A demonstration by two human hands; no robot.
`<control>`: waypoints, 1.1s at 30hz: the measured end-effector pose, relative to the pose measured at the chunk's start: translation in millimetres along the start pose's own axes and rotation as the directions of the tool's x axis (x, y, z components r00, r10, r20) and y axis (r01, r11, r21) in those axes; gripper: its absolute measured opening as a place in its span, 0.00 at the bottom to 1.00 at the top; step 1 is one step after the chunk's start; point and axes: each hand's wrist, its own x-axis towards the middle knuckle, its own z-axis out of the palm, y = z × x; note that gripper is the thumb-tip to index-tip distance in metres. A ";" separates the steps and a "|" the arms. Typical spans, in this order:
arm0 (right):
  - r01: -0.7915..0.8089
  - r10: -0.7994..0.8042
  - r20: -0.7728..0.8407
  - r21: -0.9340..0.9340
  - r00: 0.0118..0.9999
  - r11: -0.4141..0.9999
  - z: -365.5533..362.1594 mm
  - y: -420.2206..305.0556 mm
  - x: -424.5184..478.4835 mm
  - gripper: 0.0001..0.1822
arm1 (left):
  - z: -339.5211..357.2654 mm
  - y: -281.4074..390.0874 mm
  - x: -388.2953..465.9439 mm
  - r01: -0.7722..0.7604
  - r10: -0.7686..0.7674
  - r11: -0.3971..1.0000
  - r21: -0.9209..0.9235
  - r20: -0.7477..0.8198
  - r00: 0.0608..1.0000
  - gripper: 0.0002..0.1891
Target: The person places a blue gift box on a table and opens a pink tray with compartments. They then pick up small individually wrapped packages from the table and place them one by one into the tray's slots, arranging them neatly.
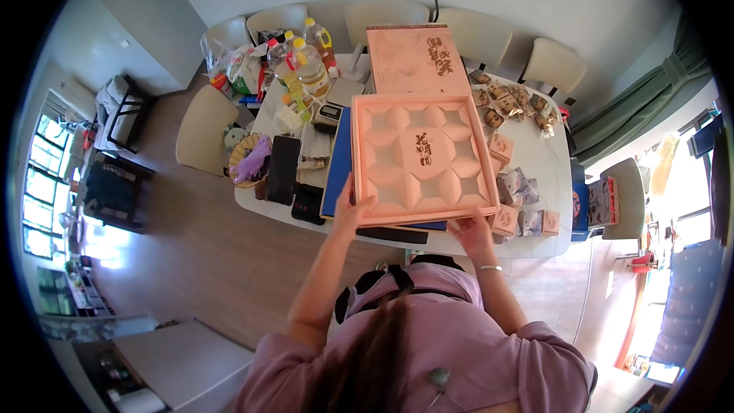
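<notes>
Both my hands hold an open pink gift box [425, 152] over the front of the table. Inside it is a pink insert with several square recesses around a centre panel that bears writing. My left hand [350, 206] grips the box's near left corner, thumb on the rim. Under the near right edge, my right hand [473, 234] supports it with curled fingers. Beneath the box lies a blue flat panel [338, 178]. A pink lid [418, 60] with dark writing lies behind the box. To the right are several small pink cartons [502, 146] and grey-patterned cartons [512, 183].
Wrapped pastries [507, 100] lie at the table's [547, 169] back right. Oil bottles [309, 66], a kitchen scale [338, 100], a black case [282, 169] and a basket with a purple cloth [251, 160] occupy the left. Chairs [387, 14] line the wall; another chair [203, 129] stands left.
</notes>
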 end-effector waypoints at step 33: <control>0.227 -0.176 0.144 -0.650 0.974 0.726 23.4 -80.0 46.0 0.26 | 133.4 9.7 35.9 -0.647 0.443 0.085 0.757 0.553 0.706 0.31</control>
